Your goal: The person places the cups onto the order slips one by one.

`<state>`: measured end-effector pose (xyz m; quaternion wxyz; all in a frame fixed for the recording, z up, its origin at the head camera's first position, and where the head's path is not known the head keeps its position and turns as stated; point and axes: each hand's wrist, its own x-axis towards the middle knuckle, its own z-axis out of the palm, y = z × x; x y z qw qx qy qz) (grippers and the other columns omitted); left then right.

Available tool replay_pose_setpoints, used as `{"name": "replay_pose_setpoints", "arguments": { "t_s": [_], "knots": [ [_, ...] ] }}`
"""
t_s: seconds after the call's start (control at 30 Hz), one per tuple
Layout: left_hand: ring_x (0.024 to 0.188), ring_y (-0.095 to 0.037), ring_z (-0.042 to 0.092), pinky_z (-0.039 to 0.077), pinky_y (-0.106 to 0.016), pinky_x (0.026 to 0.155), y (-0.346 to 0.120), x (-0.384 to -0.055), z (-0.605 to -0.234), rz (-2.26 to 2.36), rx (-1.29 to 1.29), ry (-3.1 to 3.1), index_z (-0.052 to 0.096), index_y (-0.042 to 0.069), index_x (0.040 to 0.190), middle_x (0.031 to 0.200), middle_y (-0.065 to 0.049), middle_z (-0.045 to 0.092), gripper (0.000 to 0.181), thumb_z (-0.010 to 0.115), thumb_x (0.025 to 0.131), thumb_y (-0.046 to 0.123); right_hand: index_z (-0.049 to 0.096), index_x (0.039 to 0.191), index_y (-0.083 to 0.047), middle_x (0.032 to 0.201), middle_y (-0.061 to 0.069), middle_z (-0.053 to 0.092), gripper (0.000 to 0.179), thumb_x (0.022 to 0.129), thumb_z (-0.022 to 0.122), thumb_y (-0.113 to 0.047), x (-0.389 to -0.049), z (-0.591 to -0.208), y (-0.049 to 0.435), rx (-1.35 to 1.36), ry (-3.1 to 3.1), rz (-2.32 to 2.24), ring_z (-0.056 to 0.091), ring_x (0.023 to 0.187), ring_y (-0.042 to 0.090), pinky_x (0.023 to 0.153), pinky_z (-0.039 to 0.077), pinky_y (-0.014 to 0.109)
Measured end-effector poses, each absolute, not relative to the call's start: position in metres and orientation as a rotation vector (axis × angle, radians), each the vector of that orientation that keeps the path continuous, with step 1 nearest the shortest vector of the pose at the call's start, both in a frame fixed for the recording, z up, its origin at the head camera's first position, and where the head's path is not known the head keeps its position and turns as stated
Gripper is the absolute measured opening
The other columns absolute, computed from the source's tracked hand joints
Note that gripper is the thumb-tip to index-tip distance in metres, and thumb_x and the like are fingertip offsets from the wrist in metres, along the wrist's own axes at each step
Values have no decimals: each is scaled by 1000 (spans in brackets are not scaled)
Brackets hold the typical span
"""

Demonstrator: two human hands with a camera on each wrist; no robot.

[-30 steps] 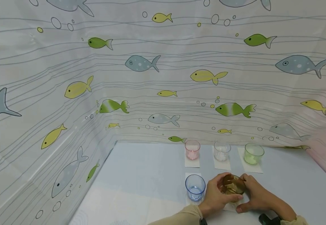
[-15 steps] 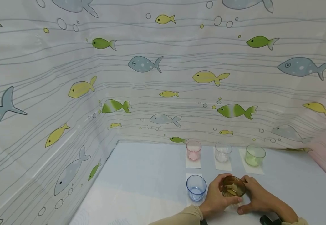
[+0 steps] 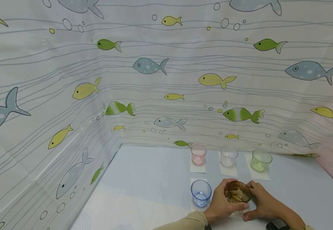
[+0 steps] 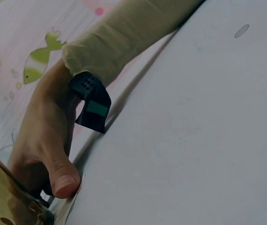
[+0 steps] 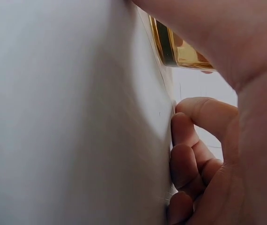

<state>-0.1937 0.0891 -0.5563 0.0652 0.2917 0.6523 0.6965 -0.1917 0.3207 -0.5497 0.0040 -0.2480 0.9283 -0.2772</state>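
Observation:
My left hand point(image 3: 222, 199) grips an amber glass point(image 3: 239, 191) from its left side, thumb across the near side. The glass stands upright over a white paper slip point(image 3: 236, 214), most of which is hidden. My right hand point(image 3: 265, 201) arches around the right side of the glass. In the right wrist view its bent fingers point(image 5: 184, 164) rest at the table surface, apart from the amber glass point(image 5: 187, 51). The left wrist view shows the right hand's thumb point(image 4: 64, 180) down at the paper's edge, beside the glass.
A blue glass point(image 3: 201, 194) stands just left of my left hand. Along the back are a pink glass point(image 3: 198, 155), a colourless glass point(image 3: 228, 157) and a green glass point(image 3: 261, 161), each on a white slip. Fish-printed sheeting point(image 3: 152, 105) walls the pale table point(image 3: 152, 172).
The head view has shifted a little, so everything sits slightly lower and further right. Both hands and the amber glass keep their places among the other glasses.

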Motion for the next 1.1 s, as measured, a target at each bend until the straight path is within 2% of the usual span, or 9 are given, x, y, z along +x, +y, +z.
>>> {"name": "replay_pose_setpoints", "arguments": {
  "t_s": [0.27,0.37,0.5,0.63,0.77,0.87,0.97,1.1],
  "knots": [
    [130,-12,62,51,-27,113,88,-195,-557,2067,964,1998,47,16,148,141,-5,64,75,86,85,5,73,119,-16,111,-7,51,70,67,98,-56,-194,-545,321,-740,2906,-825,38,102,1,84,45,23],
    [132,-12,60,51,-26,113,87,-194,-557,1991,1030,2090,41,14,152,144,-6,62,82,87,85,8,73,118,-18,111,-8,52,72,65,97,-60,-195,-544,320,-737,2920,-807,41,103,1,86,48,23],
    [138,-13,55,46,-27,118,85,-191,-554,1897,1036,2209,30,13,159,152,-8,55,95,88,84,14,73,116,-21,109,-14,54,70,64,97,-60,-195,-545,322,-868,2976,-839,45,104,-3,88,50,24],
    [148,-20,45,41,-32,123,83,-184,-547,1858,958,2303,23,18,163,162,-13,42,105,90,82,21,70,135,-17,109,-19,59,84,65,96,-55,-197,-544,328,-1044,2977,-915,51,103,-6,90,50,19],
    [156,-25,35,38,-39,126,79,-178,-527,1859,997,2353,19,24,166,169,-8,31,107,87,84,24,53,156,-10,108,-18,62,101,71,95,-46,-200,-535,338,-1061,2869,-988,52,95,-4,78,49,18],
    [159,-22,29,31,-40,131,73,-176,-502,1939,1092,2255,17,25,166,173,-4,25,103,83,86,20,51,158,-13,106,-13,61,96,77,92,-41,-198,-523,349,-1004,2832,-976,52,89,0,68,46,23],
    [160,-25,29,27,-43,133,64,-177,-475,2086,1184,2138,22,18,165,174,-8,24,96,78,88,12,51,158,-13,104,-9,61,88,83,90,-39,-195,-509,359,-911,2881,-903,51,87,0,66,46,24],
    [160,-32,30,25,-53,132,39,-188,-449,2278,1236,2136,27,3,163,172,-17,27,87,73,89,10,54,154,-6,103,-5,63,83,87,87,-41,-191,-488,367,-671,3043,-760,53,86,3,65,46,25]
  ]
}}
